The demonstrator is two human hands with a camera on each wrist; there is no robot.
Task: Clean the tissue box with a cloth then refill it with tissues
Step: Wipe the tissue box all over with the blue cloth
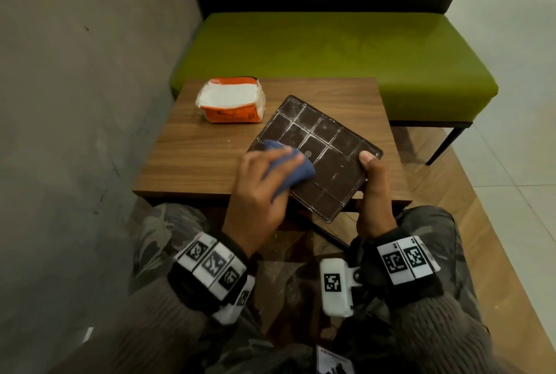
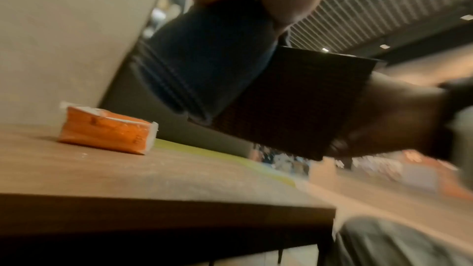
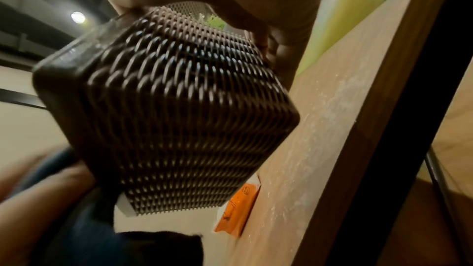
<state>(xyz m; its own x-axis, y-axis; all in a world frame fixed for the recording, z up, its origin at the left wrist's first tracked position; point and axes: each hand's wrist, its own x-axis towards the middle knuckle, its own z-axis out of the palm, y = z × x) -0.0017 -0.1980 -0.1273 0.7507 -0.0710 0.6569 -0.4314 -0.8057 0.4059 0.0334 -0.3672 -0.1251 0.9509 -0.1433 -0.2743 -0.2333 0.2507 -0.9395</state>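
A dark brown woven tissue box (image 1: 319, 154) is held tilted above the near edge of the wooden table (image 1: 192, 163), its gridded, dusty underside facing up. My right hand (image 1: 373, 190) grips its right corner, thumb on top; the woven side wall (image 3: 179, 118) fills the right wrist view. My left hand (image 1: 261, 187) presses a bunched blue cloth (image 1: 288, 172) against the box's left part; the blue cloth (image 2: 204, 64) shows under my fingers in the left wrist view, next to the box (image 2: 289, 104). An orange pack of white tissues (image 1: 231, 101) lies at the table's far left.
A green bench seat (image 1: 331, 51) with a dark backrest stands behind the table. A grey wall (image 1: 75, 103) runs along the left. White dust specks lie on the tabletop (image 3: 332, 108). My knees sit under the table's near edge.
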